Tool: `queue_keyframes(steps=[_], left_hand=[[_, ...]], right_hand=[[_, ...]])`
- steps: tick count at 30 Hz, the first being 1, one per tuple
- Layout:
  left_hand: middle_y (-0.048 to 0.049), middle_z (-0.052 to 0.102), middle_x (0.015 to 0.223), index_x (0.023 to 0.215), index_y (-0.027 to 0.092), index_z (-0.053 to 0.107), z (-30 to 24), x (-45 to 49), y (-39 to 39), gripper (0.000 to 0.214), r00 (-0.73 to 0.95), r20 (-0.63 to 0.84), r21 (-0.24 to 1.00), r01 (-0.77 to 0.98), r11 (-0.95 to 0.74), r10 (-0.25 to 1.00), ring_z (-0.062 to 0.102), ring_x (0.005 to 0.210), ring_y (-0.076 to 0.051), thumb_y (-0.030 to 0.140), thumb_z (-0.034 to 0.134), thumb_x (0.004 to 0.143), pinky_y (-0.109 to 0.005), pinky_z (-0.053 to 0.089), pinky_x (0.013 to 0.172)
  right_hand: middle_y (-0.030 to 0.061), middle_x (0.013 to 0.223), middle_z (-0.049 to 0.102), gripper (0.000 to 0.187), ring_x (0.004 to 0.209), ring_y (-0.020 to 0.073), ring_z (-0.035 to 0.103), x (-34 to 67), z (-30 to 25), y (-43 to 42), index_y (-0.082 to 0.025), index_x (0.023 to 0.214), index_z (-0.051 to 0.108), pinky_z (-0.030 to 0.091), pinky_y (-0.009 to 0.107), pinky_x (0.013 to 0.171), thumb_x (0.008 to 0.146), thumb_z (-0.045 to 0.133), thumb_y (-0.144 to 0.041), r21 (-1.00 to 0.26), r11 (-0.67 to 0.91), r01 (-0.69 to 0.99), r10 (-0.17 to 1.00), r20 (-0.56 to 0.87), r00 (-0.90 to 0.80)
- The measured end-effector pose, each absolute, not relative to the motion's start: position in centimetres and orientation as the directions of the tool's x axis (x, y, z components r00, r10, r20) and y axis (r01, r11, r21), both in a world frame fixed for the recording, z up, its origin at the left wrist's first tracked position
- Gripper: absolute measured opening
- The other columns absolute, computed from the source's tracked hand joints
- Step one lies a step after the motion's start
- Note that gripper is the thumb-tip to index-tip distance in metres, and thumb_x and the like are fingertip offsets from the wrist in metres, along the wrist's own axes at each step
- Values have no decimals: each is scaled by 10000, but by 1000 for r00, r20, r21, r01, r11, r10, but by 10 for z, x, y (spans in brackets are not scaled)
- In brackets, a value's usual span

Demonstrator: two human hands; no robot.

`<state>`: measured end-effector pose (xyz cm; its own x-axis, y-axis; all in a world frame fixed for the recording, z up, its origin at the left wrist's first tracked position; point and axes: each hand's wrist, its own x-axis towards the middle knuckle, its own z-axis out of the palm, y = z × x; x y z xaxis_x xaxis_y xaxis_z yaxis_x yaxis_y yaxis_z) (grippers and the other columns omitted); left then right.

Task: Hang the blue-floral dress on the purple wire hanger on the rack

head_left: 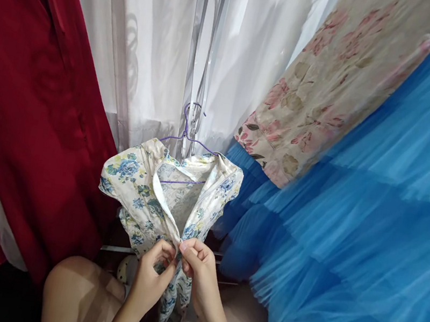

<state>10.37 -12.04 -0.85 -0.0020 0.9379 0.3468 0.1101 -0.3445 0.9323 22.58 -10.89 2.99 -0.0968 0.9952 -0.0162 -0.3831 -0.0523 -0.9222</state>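
Observation:
A white shirt with blue flowers (pixel 140 193) hangs in front of me on a thin purple hanger (pixel 185 133). Its neckline is open in a V, and the hanger's lower bar shows inside. At the bottom of the V, my left hand (pixel 155 271) pinches one front edge of the shirt. My right hand (pixel 198 267) pinches the other edge right beside it, thumb and fingers together. Whether a button or a zip pull lies between the fingertips is too small to make out. The shirt's lower part falls between and behind my wrists.
Dark red cloth (pixel 45 101) hangs on the left and white curtains (pixel 158 54) behind. To the right are a beige floral garment (pixel 325 86) and a wide blue tulle dress (pixel 362 233). White straps (pixel 199 44) hang above the hanger. My bare knee (pixel 72 291) is at lower left.

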Motion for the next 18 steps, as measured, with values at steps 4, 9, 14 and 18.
queue_keyframes(steps=[4,9,14,18], left_hand=[[-33,620,796,859,175,564,-6,104,-123,69,-8,347,933,107,-344,938,614,767,-180,238,580,881,-272,484,700],[-40,625,814,886,173,564,-6,99,-125,71,-1,353,926,140,-350,935,614,776,-181,242,572,898,-276,478,702],[-35,620,817,884,175,568,-7,99,-124,47,-4,360,922,157,-355,933,605,775,-179,222,571,889,-278,476,709],[-33,626,824,892,176,570,-7,99,-124,27,-13,350,923,172,-343,937,611,787,-180,195,567,874,-276,476,719]], right_hand=[[-71,433,418,316,427,56,234,225,34,-109,-154,692,615,145,241,466,755,760,-427,-914,-48,-403,995,-8,-100],[-70,421,425,320,415,55,222,222,36,-106,-154,706,623,122,240,458,745,763,-439,-916,-57,-396,994,-14,-111],[-68,416,428,321,411,57,223,222,40,-103,-153,710,634,129,242,453,733,766,-445,-922,-45,-384,995,-8,-97],[-64,432,425,300,428,62,247,222,43,-100,-148,700,642,144,247,464,748,754,-423,-926,-23,-376,996,13,-92]])
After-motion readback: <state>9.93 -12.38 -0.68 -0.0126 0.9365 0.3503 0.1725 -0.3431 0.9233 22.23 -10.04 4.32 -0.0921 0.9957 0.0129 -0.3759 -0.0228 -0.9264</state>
